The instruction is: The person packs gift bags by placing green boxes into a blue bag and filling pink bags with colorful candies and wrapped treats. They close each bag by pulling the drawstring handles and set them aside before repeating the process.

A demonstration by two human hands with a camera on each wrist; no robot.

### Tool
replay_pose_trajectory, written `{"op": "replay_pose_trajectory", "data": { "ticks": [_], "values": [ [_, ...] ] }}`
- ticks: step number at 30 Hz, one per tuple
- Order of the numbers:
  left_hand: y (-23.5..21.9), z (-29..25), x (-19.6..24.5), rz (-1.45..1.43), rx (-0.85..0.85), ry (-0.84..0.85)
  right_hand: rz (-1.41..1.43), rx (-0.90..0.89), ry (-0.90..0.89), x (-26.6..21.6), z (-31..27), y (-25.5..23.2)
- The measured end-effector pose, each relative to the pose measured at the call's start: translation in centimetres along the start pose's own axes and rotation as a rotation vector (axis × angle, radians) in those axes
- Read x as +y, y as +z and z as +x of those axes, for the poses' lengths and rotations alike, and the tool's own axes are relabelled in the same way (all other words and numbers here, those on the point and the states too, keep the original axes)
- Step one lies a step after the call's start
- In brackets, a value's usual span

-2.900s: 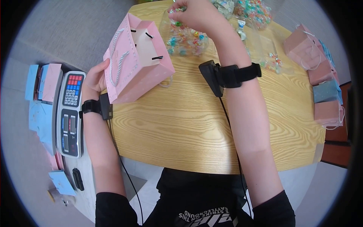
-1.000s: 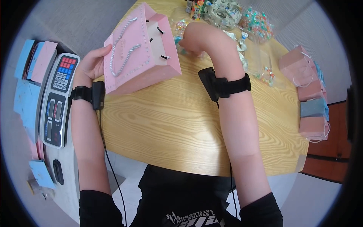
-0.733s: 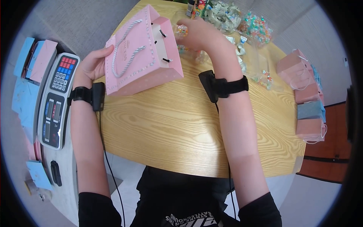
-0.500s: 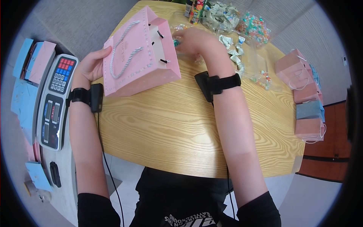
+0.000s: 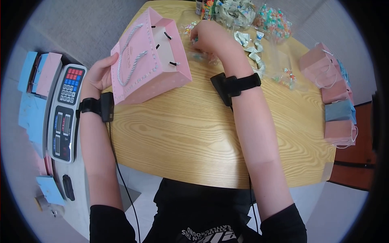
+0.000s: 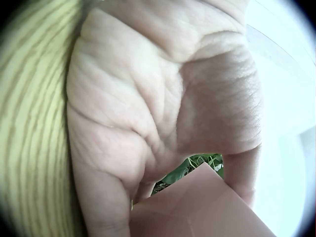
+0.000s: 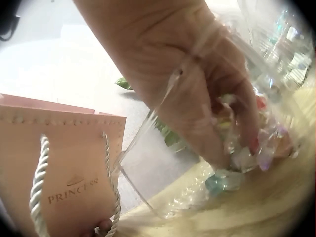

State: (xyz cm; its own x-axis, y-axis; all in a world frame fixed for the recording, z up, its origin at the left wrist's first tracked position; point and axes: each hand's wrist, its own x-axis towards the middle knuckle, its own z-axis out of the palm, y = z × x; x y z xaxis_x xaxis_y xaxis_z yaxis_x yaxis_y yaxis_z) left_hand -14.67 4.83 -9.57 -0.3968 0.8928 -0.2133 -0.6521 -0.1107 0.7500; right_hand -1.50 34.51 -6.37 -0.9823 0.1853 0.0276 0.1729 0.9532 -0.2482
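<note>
A pink gift bag (image 5: 137,60) with silver rope handles leans at an angle, its open mouth facing right. My left hand (image 5: 101,71) grips its lower left side, thumb over the front panel; the left wrist view shows a pink corner of the bag (image 6: 182,202) between thumb and fingers. My right hand (image 5: 210,38) reaches down into a clear plastic box (image 7: 158,106) beside the bag. Thumb and fingers curl round wrapped candies (image 7: 269,143), seen through the plastic in the right wrist view. A teal candy (image 7: 216,183) lies just below the fingertips.
Clear boxes of silver-green wrapped candies (image 5: 235,14) and colourful candies (image 5: 273,22) stand at the back. A few candies lie in another clear box (image 5: 285,77) at the right. Several small gift bags (image 5: 320,67) line the right edge; a scale (image 5: 67,101) stands left.
My right hand has moved from the far part of the candy box to nearer the bag, rising and dipping among the candies. The left hand keeps its grip on the gift bag.
</note>
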Motion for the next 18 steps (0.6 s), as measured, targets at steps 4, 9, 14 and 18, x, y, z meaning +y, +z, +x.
{"op": "replay_pose_trajectory", "data": {
  "ticks": [4,9,14,18],
  "values": [
    [-0.4,-0.1,0.2,-0.002,-0.007,-0.03,0.084,0.221,-0.086,1.0,0.6,0.2],
    [-0.9,0.0,0.3,-0.021,0.011,-0.041,0.106,0.283,-0.079,1.5,0.6,0.0],
    [-0.2,-0.1,0.1,-0.025,-0.024,-0.032,0.137,0.244,-0.034,1.2,0.0,-1.3],
    [0.0,0.0,0.0,-0.035,-0.004,-0.025,0.268,0.291,-0.041,0.9,-0.5,-2.9]
  ]
}}
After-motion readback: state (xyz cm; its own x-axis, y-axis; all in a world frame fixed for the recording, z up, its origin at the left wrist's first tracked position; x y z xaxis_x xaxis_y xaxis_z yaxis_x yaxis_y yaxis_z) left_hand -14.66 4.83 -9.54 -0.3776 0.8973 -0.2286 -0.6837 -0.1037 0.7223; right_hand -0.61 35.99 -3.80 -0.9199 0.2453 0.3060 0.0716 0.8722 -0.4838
